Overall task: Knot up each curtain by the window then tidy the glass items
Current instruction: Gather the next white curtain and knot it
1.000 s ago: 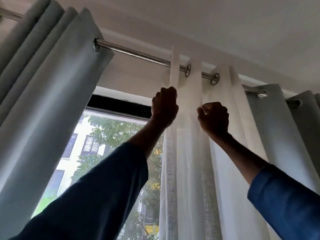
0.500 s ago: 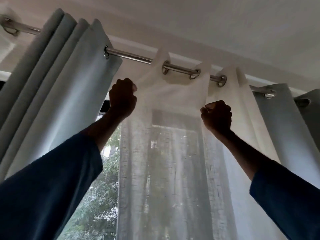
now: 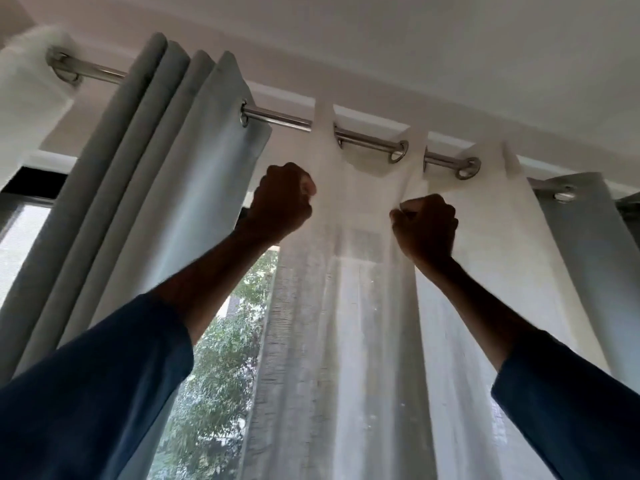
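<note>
sheer curtain | left grip holds edge | right grip pinches fold

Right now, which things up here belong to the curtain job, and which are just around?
Job: sheer white curtain, gripped near its top by the left hand and right hand; grey curtain on the left; grey curtain on the right.
Just around: curtain rod; tree outside; ceiling.
</note>
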The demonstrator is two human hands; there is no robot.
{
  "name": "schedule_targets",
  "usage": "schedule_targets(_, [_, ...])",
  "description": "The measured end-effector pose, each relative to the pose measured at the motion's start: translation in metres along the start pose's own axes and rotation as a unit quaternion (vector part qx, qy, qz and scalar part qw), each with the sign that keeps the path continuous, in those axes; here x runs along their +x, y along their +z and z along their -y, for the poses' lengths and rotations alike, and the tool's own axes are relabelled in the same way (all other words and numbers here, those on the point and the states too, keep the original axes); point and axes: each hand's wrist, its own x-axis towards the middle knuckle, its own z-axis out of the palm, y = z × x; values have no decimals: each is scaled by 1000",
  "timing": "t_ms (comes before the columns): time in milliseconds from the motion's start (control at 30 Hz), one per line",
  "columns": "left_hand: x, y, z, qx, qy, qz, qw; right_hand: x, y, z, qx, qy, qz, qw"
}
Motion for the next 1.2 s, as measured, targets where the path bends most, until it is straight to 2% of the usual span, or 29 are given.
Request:
schedule_targets(200, [9,9,-24,-46,32,56,997,-2,22,67,22,-69,12,997])
schedule_targets(367, [13,5,-24,-53,-49,111,991,-8,30,73,26,-93,26,995])
schedule_targets(433, [9,1,-31,-114,-86,136,980,-11,29,61,27,-81,21,996])
schedule_targets(567, [3,-1,-56,-231,-162,193,940,-28,20,52,97,-84,41,991])
schedule_targets(700, [5,9,-80,-190,-203,186,942,-41,11,47,125,-105,55,985])
schedule_targets(833, [5,26,-87,-82,-198,151,965,-41,-8,23,153,-111,149,970])
schedule_targets(867, [6,30,-85,-69,-195,152,967,-39,-15,11,146,-107,149,972])
schedule_targets(933, [5,34,-79,-54,-186,154,969,-31,-23,-23,108,-80,88,987])
schedule_targets(1033, [4,34,-73,-44,-179,151,971,-14,-31,-80,-40,42,11,998])
schedule_targets(1100, [3,34,-69,-51,-174,153,972,-7,-39,-108,-101,158,23,982])
schedule_targets(1200, [5,34,-66,-60,-166,161,971,-6,-50,-126,-26,266,85,960])
